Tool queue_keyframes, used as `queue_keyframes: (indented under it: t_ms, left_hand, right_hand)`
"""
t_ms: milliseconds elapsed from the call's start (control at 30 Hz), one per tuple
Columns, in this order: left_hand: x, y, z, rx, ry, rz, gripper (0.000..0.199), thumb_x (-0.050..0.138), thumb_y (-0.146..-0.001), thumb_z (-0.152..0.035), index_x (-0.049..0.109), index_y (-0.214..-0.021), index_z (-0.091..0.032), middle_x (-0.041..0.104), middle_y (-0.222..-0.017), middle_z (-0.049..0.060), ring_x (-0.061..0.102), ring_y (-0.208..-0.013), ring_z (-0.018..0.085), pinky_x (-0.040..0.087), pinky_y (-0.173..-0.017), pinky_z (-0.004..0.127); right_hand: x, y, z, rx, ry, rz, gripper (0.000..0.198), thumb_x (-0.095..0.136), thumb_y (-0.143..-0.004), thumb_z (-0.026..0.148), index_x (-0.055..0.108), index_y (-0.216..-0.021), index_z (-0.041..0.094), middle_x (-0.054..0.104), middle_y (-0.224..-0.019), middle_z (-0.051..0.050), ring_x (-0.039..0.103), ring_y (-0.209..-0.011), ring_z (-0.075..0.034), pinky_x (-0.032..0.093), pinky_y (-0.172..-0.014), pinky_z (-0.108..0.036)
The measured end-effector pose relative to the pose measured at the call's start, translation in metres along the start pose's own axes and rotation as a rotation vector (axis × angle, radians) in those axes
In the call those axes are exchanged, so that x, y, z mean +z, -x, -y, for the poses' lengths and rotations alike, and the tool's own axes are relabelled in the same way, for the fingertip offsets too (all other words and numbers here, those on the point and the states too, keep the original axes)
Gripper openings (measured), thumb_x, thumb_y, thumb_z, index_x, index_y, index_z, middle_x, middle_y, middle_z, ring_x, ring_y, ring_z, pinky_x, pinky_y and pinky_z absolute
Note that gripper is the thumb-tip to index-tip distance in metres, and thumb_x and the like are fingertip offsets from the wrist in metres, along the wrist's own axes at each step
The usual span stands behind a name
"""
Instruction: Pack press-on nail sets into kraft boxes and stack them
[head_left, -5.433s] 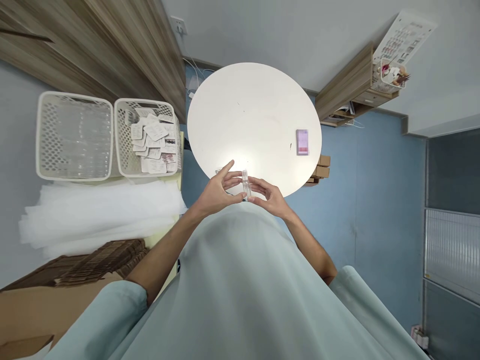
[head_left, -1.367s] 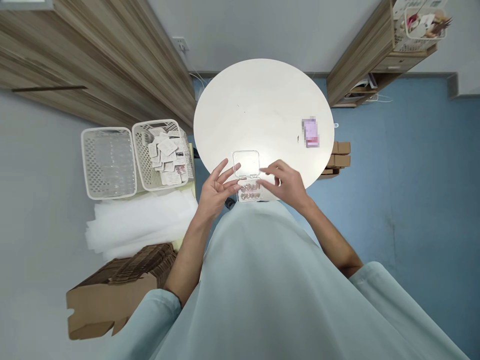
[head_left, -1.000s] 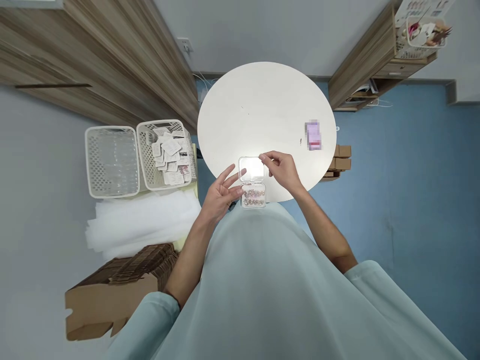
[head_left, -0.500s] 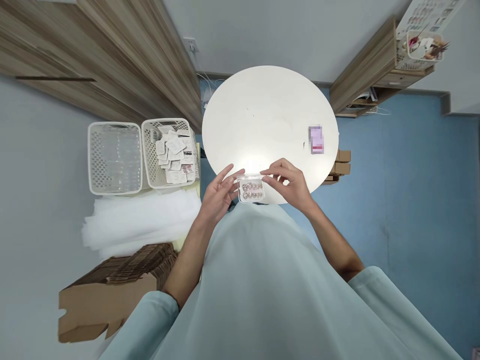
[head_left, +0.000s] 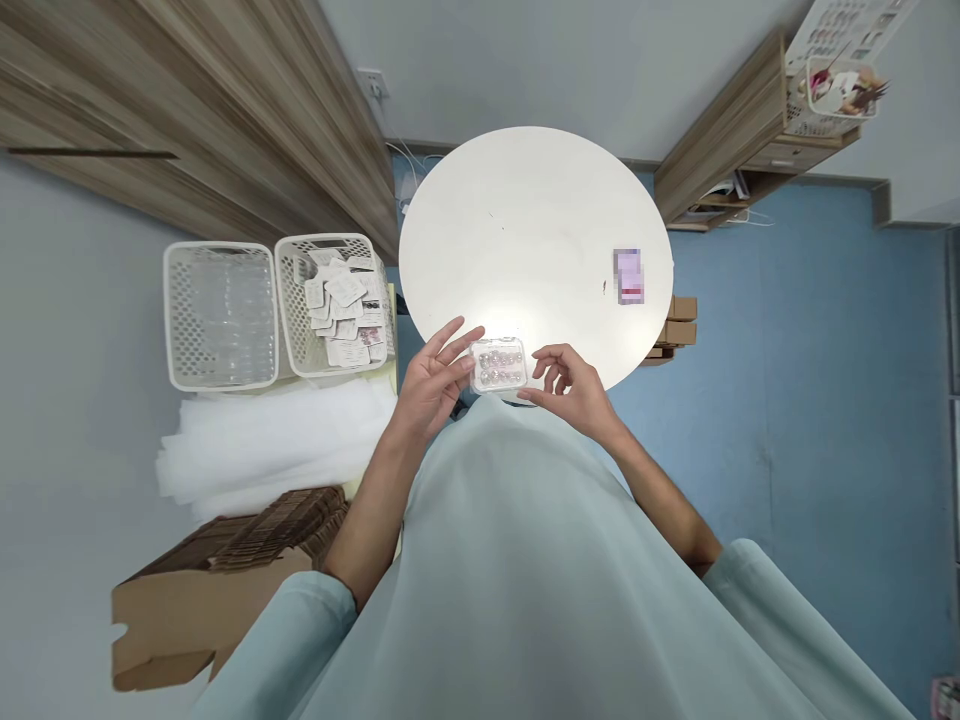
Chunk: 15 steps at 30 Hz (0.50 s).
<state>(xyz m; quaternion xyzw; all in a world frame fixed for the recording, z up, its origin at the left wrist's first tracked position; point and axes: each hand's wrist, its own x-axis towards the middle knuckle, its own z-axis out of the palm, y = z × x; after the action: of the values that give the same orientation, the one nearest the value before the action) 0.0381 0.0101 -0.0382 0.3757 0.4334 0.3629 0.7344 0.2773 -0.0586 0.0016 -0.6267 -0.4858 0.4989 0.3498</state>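
Clear rectangular plastic case [head_left: 499, 364] stretches lengthwise from nine to three o'clock, its nine o'clock end pinched in the left hand [head_left: 431, 384]; the right hand [head_left: 574, 390] gapes loosely at three, contact unclear. Case and hands are at a white oval table [head_left: 544, 215]'s six o'clock edge.

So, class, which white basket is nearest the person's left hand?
The card basket, heaped with white cards; the neighbouring basket holds clear plastic items, the third basket stands on the right-hand cabinet.

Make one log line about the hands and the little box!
left hand: holding little box | right hand: beside it, touch unclear | little box: looks closed, round things in two rows inside
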Motion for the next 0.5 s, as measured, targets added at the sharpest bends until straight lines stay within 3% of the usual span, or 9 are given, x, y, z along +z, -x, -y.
queue_keyframes:
  t_ms: [133, 233, 400, 500]
  left_hand:
    - [0.001, 0.000, -0.002, -0.004, -0.027, 0.011, 0.077, 0.086, -0.089, -0.040, 0.056, -0.159, -0.027, 0.059, -0.162, 0.017, 0.072, -0.127, 0.028, 0.065, -0.098, 0.037]
    - [0.003, 0.000, -0.003, -0.001, -0.043, 0.019, 0.078, 0.086, -0.089, -0.042, 0.055, -0.159, -0.027, 0.059, -0.161, 0.017, 0.074, -0.123, 0.027, 0.065, -0.098, 0.038]
    - [0.004, 0.003, -0.003, 0.026, -0.103, 0.012, 0.081, 0.082, -0.092, -0.054, 0.051, -0.162, -0.027, 0.059, -0.161, 0.019, 0.068, -0.134, 0.031, 0.061, -0.106, 0.044]
    - [0.001, 0.007, 0.001, -0.034, -0.231, -0.023, 0.089, 0.081, -0.092, -0.059, 0.046, -0.166, -0.025, 0.066, -0.152, 0.019, 0.068, -0.133, 0.033, 0.059, -0.107, 0.046]
  right_hand:
    - [0.000, -0.001, -0.006, 0.201, -0.122, 0.128, 0.049, 0.083, -0.084, 0.068, 0.076, -0.102, 0.023, 0.076, -0.093, -0.004, 0.064, -0.066, -0.015, 0.048, -0.056, -0.028]
    - [0.004, -0.002, -0.010, 0.263, -0.253, 0.210, 0.049, 0.079, -0.086, 0.070, 0.077, -0.093, 0.022, 0.077, -0.088, -0.005, 0.063, -0.062, -0.015, 0.042, -0.050, -0.027]
    - [0.009, -0.007, -0.017, 0.284, -0.337, 0.181, 0.047, 0.085, -0.081, 0.067, 0.075, -0.088, 0.022, 0.077, -0.084, -0.004, 0.059, -0.059, -0.013, 0.039, -0.049, -0.027]
    - [0.009, -0.013, -0.021, 0.314, -0.329, 0.154, 0.049, 0.087, -0.079, 0.068, 0.075, -0.086, 0.021, 0.077, -0.084, -0.005, 0.059, -0.059, -0.013, 0.039, -0.049, -0.027]
